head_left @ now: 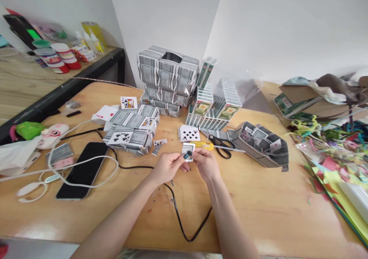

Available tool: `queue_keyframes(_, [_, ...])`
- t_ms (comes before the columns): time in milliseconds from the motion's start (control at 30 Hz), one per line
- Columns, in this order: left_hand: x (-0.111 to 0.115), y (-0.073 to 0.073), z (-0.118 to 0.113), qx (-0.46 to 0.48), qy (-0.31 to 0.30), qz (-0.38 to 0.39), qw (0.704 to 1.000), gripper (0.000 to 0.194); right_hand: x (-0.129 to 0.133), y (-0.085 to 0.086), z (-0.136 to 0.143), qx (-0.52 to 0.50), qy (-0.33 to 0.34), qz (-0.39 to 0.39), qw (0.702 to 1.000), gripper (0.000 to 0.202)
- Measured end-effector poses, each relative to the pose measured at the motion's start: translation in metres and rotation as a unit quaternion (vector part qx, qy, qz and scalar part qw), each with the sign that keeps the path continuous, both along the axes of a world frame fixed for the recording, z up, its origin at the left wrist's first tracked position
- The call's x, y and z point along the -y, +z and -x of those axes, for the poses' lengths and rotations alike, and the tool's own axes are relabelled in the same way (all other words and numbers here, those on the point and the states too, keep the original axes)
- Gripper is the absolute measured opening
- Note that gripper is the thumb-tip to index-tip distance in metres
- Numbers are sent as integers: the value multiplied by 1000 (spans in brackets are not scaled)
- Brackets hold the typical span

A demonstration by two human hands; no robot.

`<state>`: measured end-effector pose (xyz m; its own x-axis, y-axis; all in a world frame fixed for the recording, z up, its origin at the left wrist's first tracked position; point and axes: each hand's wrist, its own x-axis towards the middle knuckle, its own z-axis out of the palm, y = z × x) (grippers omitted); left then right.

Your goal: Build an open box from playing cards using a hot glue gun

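Observation:
Between the fingertips of my left hand [172, 165] and my right hand [204, 163] is a grey-backed playing card [188, 147], pinched by both above the table. Just beyond them lie face-up spade cards [189, 133] and a yellow-handled cutter [205, 145]. Black-handled scissors [222, 146] rest right of the cutter. Left of my hands are cut card pieces [157, 148] and a block of folded cards [133, 127] with loose cards on top. A larger structure made of folded cards [169, 77] stands behind.
Boxed card decks [212, 102] are stacked at the back. An open box of card pieces [260, 146] sits right. A phone [83, 171] with a white cable [115, 171] lies left; a black cable [179, 220] loops in front. Coloured paper [339, 174] piles up far right.

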<state>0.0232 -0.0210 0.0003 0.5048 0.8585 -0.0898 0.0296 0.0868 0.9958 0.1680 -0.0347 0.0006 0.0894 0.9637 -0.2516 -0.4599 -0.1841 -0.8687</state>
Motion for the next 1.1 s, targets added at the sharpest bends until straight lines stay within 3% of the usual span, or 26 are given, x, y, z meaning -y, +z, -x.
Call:
queue_keyframes(200, [-2, -5, 2, -51, -12, -53, 997, 31, -1, -3, -3, 15, 3, -1, 1000, 18])
queue_keyframes(333, [-9, -2, 10, -134, 30, -160, 978, 24, -1, -7, -3, 56, -19, 2, 998, 18])
queue_keyframes(467, [-14, 8, 17, -180, 61, -289, 938, 68, 0, -6, 0, 104, -12, -5, 994, 16])
queue_keyframes(567, [-15, 10, 19, -221, 38, -328, 918, 67, 1, -3, 1, 122, 3, -11, 992, 18])
queue_keyframes(667, [-15, 7, 19, -212, 39, -322, 922, 58, 2, 0, 1, 101, 29, -8, 994, 19])
queue_keyframes(800, [-16, 6, 18, -125, 41, -287, 949, 57, 4, 4, 0, 9, 92, -4, 996, 23])
queue_keyframes(933, [-13, 4, 15, 20, 19, -192, 981, 59, 7, 10, 2, -37, 156, -5, 987, 37])
queue_keyframes(1100, [-8, 4, 9, 149, -16, -37, 988, 61, 10, 11, 4, -66, 172, -8, 983, 44])
